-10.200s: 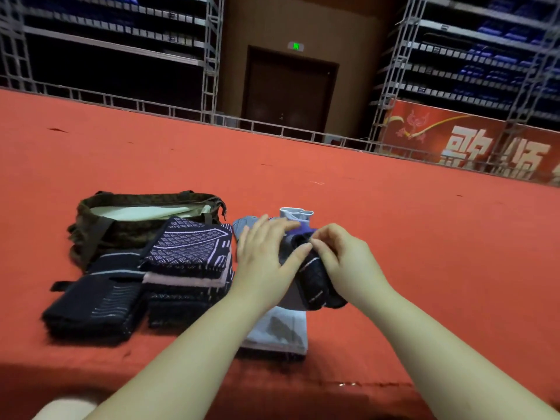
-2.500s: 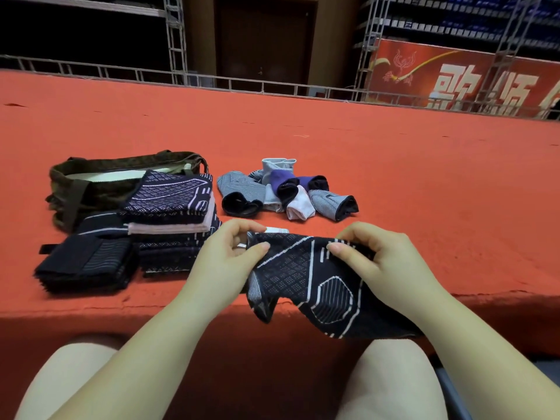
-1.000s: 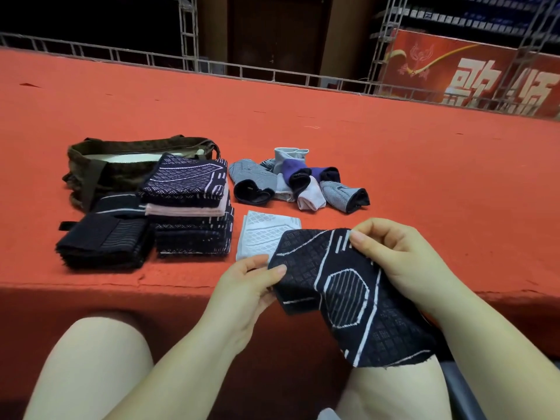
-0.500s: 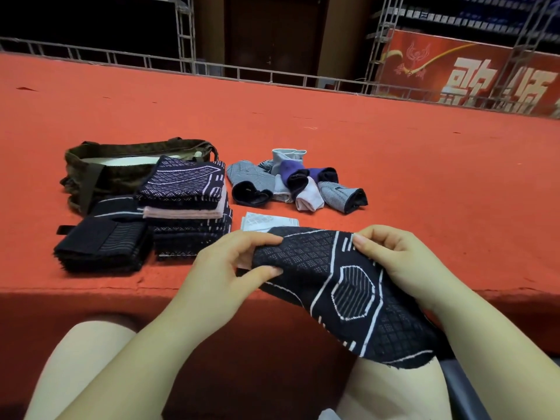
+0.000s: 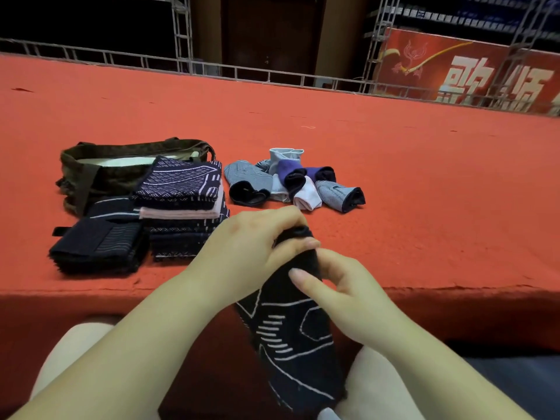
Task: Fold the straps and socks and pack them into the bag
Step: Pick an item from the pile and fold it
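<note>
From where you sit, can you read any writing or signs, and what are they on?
Red banner at far right: large pale Chinese characters, cut off by the scaffolding and the frame edge; too partial to quote.
Dark patterned strap in both hands: white lines only, no lettering.
Bag, folded stack, socks: no readable text.

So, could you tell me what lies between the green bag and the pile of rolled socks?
In the head view, a stack of folded straps sits between the bag and socks.
</note>
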